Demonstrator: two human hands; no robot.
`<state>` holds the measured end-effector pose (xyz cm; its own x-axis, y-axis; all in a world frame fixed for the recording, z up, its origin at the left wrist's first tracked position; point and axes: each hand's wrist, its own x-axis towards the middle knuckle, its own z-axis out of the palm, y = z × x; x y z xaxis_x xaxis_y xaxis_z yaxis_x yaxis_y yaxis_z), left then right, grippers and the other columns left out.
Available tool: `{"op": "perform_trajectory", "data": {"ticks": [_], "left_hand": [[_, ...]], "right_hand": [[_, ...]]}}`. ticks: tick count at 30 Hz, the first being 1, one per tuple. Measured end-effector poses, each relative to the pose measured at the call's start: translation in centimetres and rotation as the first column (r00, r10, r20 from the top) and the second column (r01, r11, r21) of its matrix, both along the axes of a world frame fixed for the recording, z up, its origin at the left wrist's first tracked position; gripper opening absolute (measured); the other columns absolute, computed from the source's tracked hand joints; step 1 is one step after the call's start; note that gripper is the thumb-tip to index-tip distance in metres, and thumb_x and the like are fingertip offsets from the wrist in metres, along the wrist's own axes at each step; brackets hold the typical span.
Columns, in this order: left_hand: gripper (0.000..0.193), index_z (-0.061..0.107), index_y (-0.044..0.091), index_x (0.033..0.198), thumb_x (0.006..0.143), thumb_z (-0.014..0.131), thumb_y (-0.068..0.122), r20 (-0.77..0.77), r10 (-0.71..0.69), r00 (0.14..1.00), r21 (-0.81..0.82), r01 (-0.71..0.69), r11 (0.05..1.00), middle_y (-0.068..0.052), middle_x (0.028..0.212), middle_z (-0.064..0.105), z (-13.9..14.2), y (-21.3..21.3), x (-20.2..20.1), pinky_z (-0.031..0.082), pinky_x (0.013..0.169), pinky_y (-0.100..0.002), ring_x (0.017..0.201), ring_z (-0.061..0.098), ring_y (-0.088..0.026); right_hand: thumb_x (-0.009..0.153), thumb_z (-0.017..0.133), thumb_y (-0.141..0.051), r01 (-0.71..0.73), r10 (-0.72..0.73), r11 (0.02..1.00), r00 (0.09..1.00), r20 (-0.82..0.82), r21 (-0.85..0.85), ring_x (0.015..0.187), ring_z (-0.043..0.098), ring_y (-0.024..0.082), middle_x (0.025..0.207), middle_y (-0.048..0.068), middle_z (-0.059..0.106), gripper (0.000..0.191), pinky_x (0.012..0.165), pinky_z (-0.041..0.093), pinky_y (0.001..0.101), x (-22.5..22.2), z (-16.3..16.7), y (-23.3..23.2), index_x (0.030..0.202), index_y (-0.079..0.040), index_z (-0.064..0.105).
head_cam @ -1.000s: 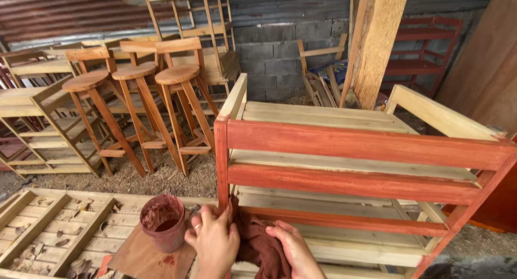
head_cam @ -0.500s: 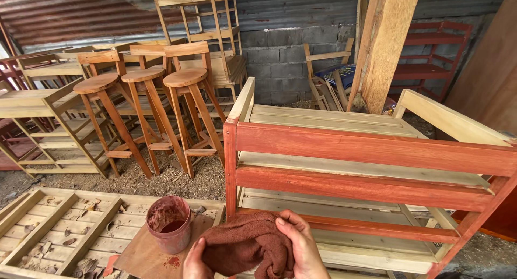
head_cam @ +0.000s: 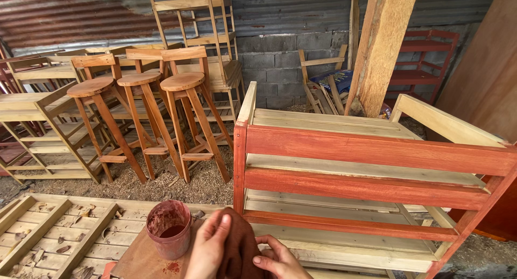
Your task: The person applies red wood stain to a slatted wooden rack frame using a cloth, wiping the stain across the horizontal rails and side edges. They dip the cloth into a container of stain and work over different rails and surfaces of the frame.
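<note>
My left hand (head_cam: 207,249) and my right hand (head_cam: 277,260) both grip a dark red-brown stained rag (head_cam: 238,246) at the bottom centre of the head view, bunched between them. Just left of my left hand stands a small plastic cup (head_cam: 168,229) of red-brown stain on a stained board (head_cam: 141,258). Directly beyond my hands lies a wooden rack (head_cam: 371,152) on its side; its front rails and left post are stained red, while its inner slats are bare pale wood.
Three round-topped wooden stools (head_cam: 183,82) stand at the back left on a sawdust floor. Bare wooden shelving (head_cam: 40,123) sits far left, a pale pallet-like frame (head_cam: 48,233) bottom left, a thick timber post (head_cam: 379,47) and red shelves (head_cam: 425,64) behind.
My hands drew the rag off the rack's lower rail, spread it out, then bunched it together lower in front of me. The view shifted slightly.
</note>
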<state>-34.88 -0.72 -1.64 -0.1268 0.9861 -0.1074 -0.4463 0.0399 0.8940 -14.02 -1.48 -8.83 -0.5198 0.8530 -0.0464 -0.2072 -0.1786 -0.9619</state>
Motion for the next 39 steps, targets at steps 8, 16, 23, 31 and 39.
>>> {"op": "perform_trajectory", "data": {"ticks": [8,16,23,31,39], "left_hand": [[0.028,0.069,-0.003,0.115,0.099,0.059,0.018,-0.027,-0.178,0.984,0.099,0.18,0.979,-0.006,0.096,0.073,1.7,-0.3,-0.2,0.055,0.074,-0.029,0.084,0.066,-0.013],[0.028,0.075,-0.001,0.107,0.095,0.071,0.024,-0.402,-0.057,0.914,0.033,0.077,0.997,-0.006,0.094,0.073,-3.6,0.3,-1.0,0.051,0.086,-0.028,0.089,0.063,-0.011],[0.038,0.068,0.006,0.122,0.091,0.069,0.029,-0.455,-0.086,0.886,0.015,0.104,0.994,-0.012,0.115,0.072,-9.9,-0.4,3.5,0.053,0.1,-0.036,0.109,0.069,-0.021],[0.064,0.037,0.005,0.153,0.096,0.059,0.027,-0.156,-0.046,0.987,0.138,0.068,0.988,-0.016,0.151,0.054,-8.9,-1.2,4.6,0.037,0.117,-0.039,0.142,0.05,-0.027],[0.055,0.049,0.001,0.147,0.098,0.061,0.022,-0.189,-0.184,0.965,0.068,0.2,0.977,-0.021,0.147,0.061,-8.1,-1.6,5.4,0.039,0.116,-0.037,0.139,0.054,-0.027]], "right_hand": [[0.085,0.078,-0.025,0.096,-0.086,0.993,0.987,-0.138,0.065,0.113,0.067,0.024,0.12,0.017,0.075,0.054,0.103,0.049,0.0347,0.2,1.0,0.2,0.128,0.005,0.068],[0.085,0.072,-0.017,0.298,-0.275,0.954,0.814,-0.511,-0.038,0.119,0.067,0.022,0.125,0.01,0.074,0.048,0.107,0.048,0.0379,0.9,2.7,-0.3,0.129,0.001,0.066],[0.095,0.065,-0.018,0.3,-0.348,0.937,0.797,-0.493,-0.178,0.099,0.072,0.031,0.111,0.018,0.076,0.035,0.088,0.06,0.0455,-1.3,4.9,-0.5,0.126,-0.004,0.068],[0.092,0.065,-0.01,0.428,-0.473,0.876,0.852,-0.222,-0.222,0.103,0.07,0.023,0.118,0.011,0.072,0.057,0.092,0.058,0.036,-5.3,9.8,1.9,0.147,-0.011,0.051],[0.079,0.072,-0.002,0.404,-0.601,0.798,0.584,0.546,0.447,0.118,0.06,0.03,0.138,0.021,0.047,0.08,0.103,0.05,0.0316,-6.6,12.3,1.1,0.154,-0.015,0.045]]}}
